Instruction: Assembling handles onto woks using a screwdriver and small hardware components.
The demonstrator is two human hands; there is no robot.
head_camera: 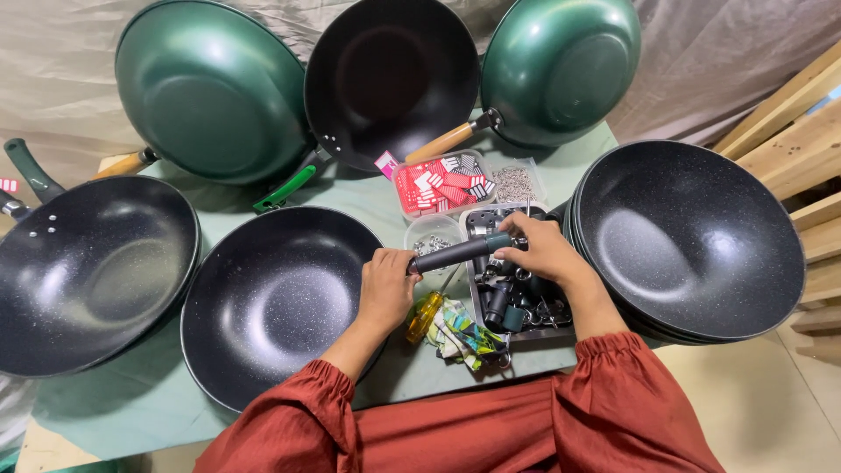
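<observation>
**here, two hands on one dark pan handle, hemmed in by woks**

room to move is tight. the green cloth (368,197) over the table shows only in narrow strips between the pans. a black speckled wok (276,302) sits just left of the left hand (385,289), its rim nearly under the wrist. a stack of black woks (692,236) crowds the right side, close to the right forearm. another black wok (88,267) fills the far left and hangs past the table's edge. at the back, two green woks (215,88) (561,61) and a black one (390,74) lean up against the draped sheet. wooden slats (797,123) stand at the right edge.

between the pans sits a clear tub of red and white tags (438,186), rectangular, with a smaller clear tub of tiny metal screws (515,184) just beside it on the right. another clear tub (431,238) sits in front, near the left fingers. a metal tray of dark handles and fittings (517,307) lies under the right hand (543,250). a yellow-handled screwdriver (425,315) and a patterned glove (464,333) lie near the table's front edge.

the pan handle (460,252) is dark grey, tube-shaped, with a teal-green band near its right end. it is held level above the tray and tub, between both hands: the left hand is clenched round its left end, the right hand's fingers pinch the right end.
</observation>
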